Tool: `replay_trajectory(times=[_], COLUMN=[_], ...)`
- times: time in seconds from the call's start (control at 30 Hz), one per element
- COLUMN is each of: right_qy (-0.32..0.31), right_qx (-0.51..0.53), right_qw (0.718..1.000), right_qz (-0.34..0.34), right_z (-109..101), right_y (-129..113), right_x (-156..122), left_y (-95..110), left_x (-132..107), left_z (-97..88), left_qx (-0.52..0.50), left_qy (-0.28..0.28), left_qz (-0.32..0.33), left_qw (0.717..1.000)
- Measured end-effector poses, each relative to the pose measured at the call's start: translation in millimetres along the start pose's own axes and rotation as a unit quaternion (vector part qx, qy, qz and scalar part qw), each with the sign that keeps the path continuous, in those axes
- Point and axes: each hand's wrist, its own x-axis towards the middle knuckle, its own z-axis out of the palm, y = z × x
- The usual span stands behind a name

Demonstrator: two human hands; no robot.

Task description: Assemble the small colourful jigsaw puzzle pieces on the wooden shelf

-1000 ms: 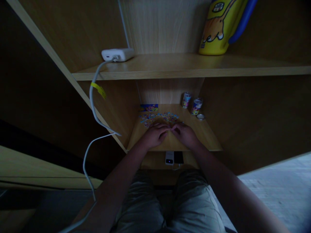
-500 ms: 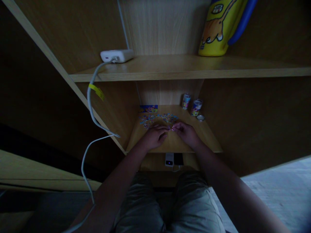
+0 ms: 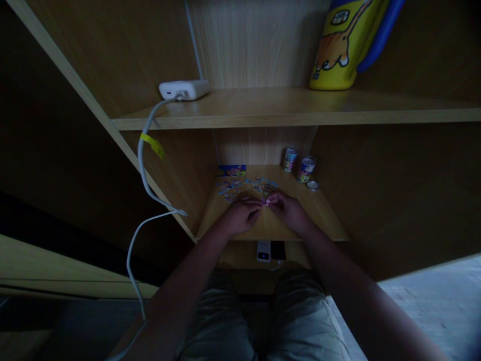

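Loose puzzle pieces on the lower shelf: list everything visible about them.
The puzzle pieces are a loose, flat scatter of small card-like bits, mostly blue with pink and yellow specks; print too dim to read. They lie on the lower shelf, before a blue-and-yellow picture card and left of two small tins. The left hand and right hand meet at the scatter's near edge, a pinkish piece between their fingertips; which hand grips it is unclear.

The yellow bag above the puzzle pieces (their prints too small to tell) is cut off at top.
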Motion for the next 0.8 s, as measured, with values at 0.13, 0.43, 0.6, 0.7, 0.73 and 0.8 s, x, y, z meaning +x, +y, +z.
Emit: replay_trajectory(times=[0.13, 0.43, 0.6, 0.7, 0.73, 0.8], right_qy=[-0.014, -0.014, -0.015, -0.015, -0.015, -0.017], right_qx=[-0.04, -0.039, -0.062, -0.08, -0.086, -0.101], right_qw=[0.999, 0.999, 0.998, 0.997, 0.996, 0.995], right_qz=[-0.007, -0.008, -0.009, -0.013, -0.014, -0.018], right_z=[1.9, 1.0, 2.3, 2.0, 1.9, 2.1], right_y=[0.6, -7.0, -5.8, -7.5, -8.2, -9.1], right_x=[-0.2, -1.9, -1.6, -0.9, -0.7, -0.4], left_y=[-0.6, 0.2, 1.3, 0.7, 0.4, -0.2], left_x=[0.0, 0.5, 0.1, -0.4, -0.4, -0.5], left_z=[0.7, -1.1, -1.3, -0.5, -0.3, -0.1], left_qx=[0.003, 0.01, 0.009, 0.009, 0.008, 0.005], left_qy=[-0.001, -0.017, -0.007, -0.003, -0.003, -0.003], left_qz=[0.002, 0.008, 0.005, 0.002, 0.003, 0.005], left_qw=[1.0, 1.0, 1.0, 1.0, 1.0, 1.0])
